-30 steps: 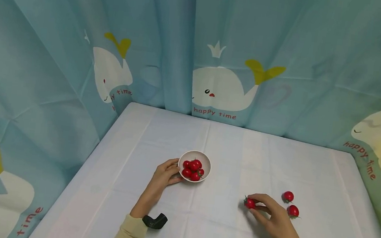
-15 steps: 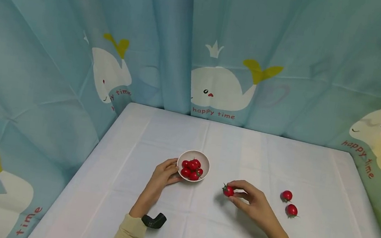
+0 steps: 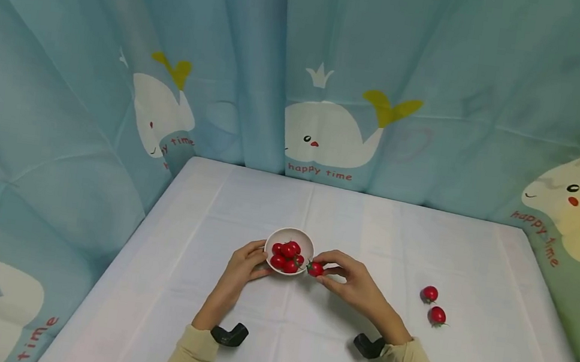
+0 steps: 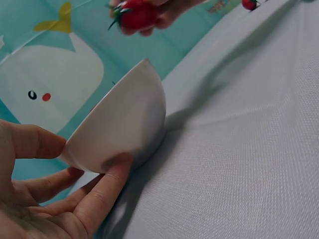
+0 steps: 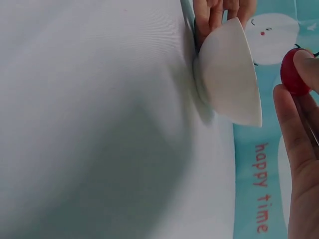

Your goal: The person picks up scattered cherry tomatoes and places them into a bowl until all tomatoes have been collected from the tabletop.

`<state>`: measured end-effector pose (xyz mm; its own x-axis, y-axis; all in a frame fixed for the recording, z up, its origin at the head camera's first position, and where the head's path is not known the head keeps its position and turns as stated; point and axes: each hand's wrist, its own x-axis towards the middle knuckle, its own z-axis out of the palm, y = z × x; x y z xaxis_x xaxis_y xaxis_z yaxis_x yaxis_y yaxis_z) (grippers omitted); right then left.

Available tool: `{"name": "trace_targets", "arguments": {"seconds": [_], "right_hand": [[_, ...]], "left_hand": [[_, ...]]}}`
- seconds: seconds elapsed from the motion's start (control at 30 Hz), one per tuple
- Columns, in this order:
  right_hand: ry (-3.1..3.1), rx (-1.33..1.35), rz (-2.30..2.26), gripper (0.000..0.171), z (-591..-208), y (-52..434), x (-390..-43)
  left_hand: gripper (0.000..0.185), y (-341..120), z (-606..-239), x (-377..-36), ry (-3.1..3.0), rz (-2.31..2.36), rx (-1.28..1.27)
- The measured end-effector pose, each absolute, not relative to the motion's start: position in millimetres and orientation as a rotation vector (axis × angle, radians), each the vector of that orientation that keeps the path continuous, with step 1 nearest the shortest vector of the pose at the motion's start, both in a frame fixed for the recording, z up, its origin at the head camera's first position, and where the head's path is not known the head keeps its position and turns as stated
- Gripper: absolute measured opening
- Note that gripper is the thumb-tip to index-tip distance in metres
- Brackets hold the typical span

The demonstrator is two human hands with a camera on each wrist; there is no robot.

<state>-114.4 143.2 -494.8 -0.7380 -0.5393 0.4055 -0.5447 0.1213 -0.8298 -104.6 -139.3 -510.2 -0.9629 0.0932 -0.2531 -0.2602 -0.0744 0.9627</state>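
Note:
A small white bowl [image 4: 124, 117] stands on the table with several red cherry tomatoes [image 3: 288, 251] inside it. My left hand [image 3: 241, 267] holds the bowl's left side, thumb at the rim and fingers against the outer wall. At the bowl's right rim, my right hand [image 3: 351, 280] pinches one cherry tomato [image 5: 294, 72] between thumb and fingers. In the left wrist view this tomato is raised above the rim, apart from the bowl, its green stem pointing away from the hand. The wrist views show only the bowl's outside, hiding most of its contents.
Two more cherry tomatoes, an upper one [image 3: 430, 293] and a lower one [image 3: 437, 316], lie on the white tablecloth [image 3: 344, 357] at the right. A blue curtain [image 3: 239, 66] with whale prints hangs behind the table and along its left side.
My right hand has carried the pinched tomato leftward and slightly away from me, from near the two loose tomatoes to the bowl's right rim. My left hand keeps its hold on the bowl.

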Motion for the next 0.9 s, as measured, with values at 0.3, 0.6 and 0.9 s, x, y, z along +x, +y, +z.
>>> {"name": "trace_targets", "arguments": {"seconds": [0.3,0.6,0.9], "right_hand": [[-2.487,1.173,1.477,0.043,-486,127,-140],[-2.711,1.191,1.054,0.036,-475,115,-150],[-2.832,1.214,0.859,0.03,-466,103,-153]], "left_hand": [[0.048,-139,-509,-104,1.965,2.122,-0.179],[0.047,-139,-509,-105,1.97,2.118,-0.199],[0.046,-139,-507,-105,1.962,2.122,-0.188]]}}
